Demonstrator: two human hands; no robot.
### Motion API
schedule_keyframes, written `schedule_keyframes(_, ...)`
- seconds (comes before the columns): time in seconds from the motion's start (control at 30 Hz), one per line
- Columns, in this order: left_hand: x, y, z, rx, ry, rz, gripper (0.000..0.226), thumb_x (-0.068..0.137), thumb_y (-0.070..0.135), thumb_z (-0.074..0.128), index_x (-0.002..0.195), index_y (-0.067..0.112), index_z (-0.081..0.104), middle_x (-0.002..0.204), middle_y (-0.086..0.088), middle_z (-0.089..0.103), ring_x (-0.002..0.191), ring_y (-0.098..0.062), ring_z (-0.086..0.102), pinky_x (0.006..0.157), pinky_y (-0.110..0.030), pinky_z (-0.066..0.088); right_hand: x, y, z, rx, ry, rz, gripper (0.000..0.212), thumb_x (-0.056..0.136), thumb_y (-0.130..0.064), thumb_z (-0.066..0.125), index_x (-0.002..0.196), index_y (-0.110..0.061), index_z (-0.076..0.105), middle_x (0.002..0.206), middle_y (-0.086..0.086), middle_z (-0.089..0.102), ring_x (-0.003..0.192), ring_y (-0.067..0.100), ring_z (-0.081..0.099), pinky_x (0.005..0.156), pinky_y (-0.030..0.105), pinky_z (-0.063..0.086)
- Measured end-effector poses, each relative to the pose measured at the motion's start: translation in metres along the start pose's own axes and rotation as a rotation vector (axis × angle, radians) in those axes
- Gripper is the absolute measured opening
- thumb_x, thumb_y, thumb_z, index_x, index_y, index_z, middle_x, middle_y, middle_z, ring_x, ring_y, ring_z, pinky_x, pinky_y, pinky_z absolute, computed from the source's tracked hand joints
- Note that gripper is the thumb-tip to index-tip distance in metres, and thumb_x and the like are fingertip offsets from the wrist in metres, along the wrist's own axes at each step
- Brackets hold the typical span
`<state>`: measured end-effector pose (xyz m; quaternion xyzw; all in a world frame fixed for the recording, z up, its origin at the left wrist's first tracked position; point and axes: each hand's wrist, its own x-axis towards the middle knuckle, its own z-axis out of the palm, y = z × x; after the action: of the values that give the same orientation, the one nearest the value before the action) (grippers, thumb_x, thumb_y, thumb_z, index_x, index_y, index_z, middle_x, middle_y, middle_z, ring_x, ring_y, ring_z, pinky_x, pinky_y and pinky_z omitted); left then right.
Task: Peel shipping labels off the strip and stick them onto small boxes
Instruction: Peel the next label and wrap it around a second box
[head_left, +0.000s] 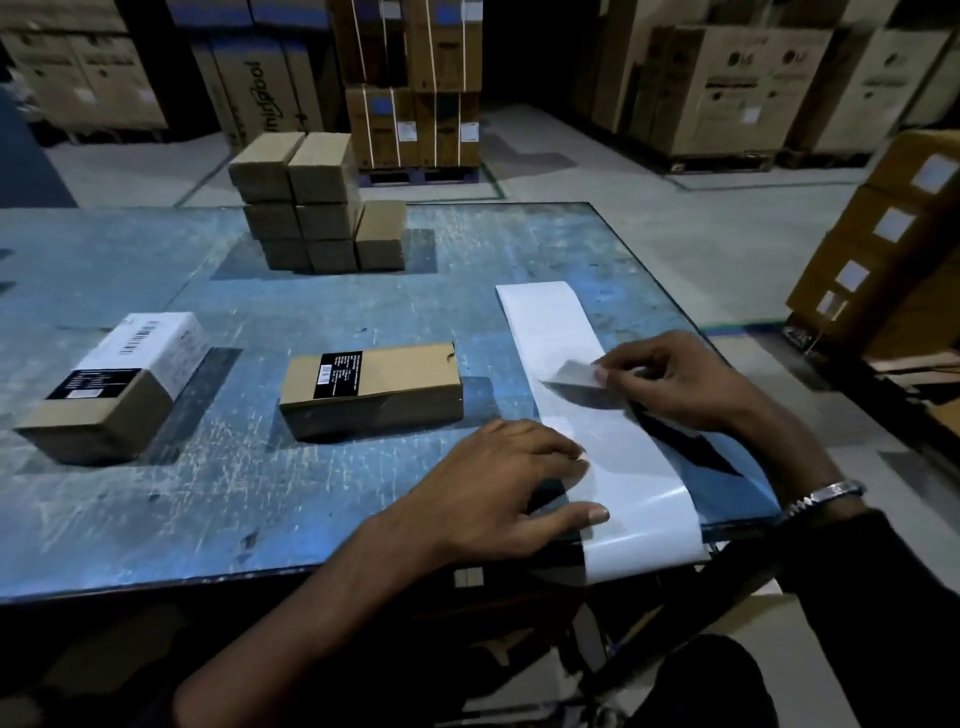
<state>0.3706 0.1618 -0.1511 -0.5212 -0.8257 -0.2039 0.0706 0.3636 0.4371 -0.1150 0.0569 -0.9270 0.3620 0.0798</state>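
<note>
Head view, my left hand (511, 480) flat on the white strip (582, 415), my right hand (670, 382) pinching a label (576, 373) corner, lifting it.

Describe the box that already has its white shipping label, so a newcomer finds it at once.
Start at the blue table and look to its near-left part, left of the white label strip. There sits a small brown box lying at an angle. Unlike the brown box beside it and the bare stack behind, a big white barcoded label covers its top.
</note>
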Motion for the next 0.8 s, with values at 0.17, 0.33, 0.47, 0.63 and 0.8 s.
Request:
schedule_keyframes(0.17,-0.004,-0.002,-0.005,-0.115,0.097,-0.023,0.025,0.101,0.048,0.068,0.112,0.029,0.08,0.101,0.012,0.078,0.093,-0.009,0.069,0.079,-0.04,0.055,0.036,-0.008,-0.017,0.147,0.325,-0.086,0.015,0.103,-0.029,0.073,0.112,-0.019,0.081,0.094,-0.002,0.078,0.079,0.003,0.064,0.072,0.025,0.05)
schedule_keyframes(0.33,0.023,-0.006,-0.009,-0.043,0.149,-0.044,0.032,0.097,0.039,0.072,0.126,0.026,0.076,0.119,0.009,0.075,0.11,-0.013,0.067,0.081,-0.038,0.06,0.096,-0.01,-0.024,0.418,0.443,0.044,0.013,0.093,-0.036,0.084,0.095,-0.03,0.073,0.095,0.0,0.077,0.08,0.007,0.066,0.057,0.022,0.045)
schedule_keyframes(0.47,0.036,-0.023,0.002,0.039,-0.058,-0.068,0.06,0.1,0.06,0.059,0.144,0.02,0.065,0.157,-0.004,0.057,0.146,-0.022,0.049,0.112,-0.043,0.049,0.142,0.004,-0.028,0.552,0.426,0.185,0.022,0.086,-0.028,0.091,0.086,-0.019,0.071,0.082,0.004,0.074,0.063,0.011,0.067,0.051,0.023,0.05)
schedule_keyframes(0.63,0.031,-0.029,0.009,-0.038,-0.03,-0.067,0.057,0.101,0.06,0.06,0.143,0.022,0.066,0.154,-0.002,0.059,0.143,-0.014,0.051,0.113,-0.033,0.043,0.199,0.023,-0.04,0.735,0.194,0.445,0.018,0.09,-0.028,0.085,0.096,-0.015,0.074,0.078,-0.001,0.073,0.066,0.013,0.07,0.054,0.023,0.056)
schedule_keyframes(0.8,0.033,-0.032,0.008,-0.091,-0.011,-0.09,0.052,0.1,0.062,0.061,0.14,0.029,0.067,0.152,0.008,0.06,0.142,-0.007,0.049,0.113,-0.038,0.044,0.248,0.047,-0.043,0.923,-0.075,0.407,0.009,0.099,-0.018,0.071,0.092,-0.016,0.066,0.065,-0.004,0.065,0.056,0.008,0.063,0.055,0.023,0.055)
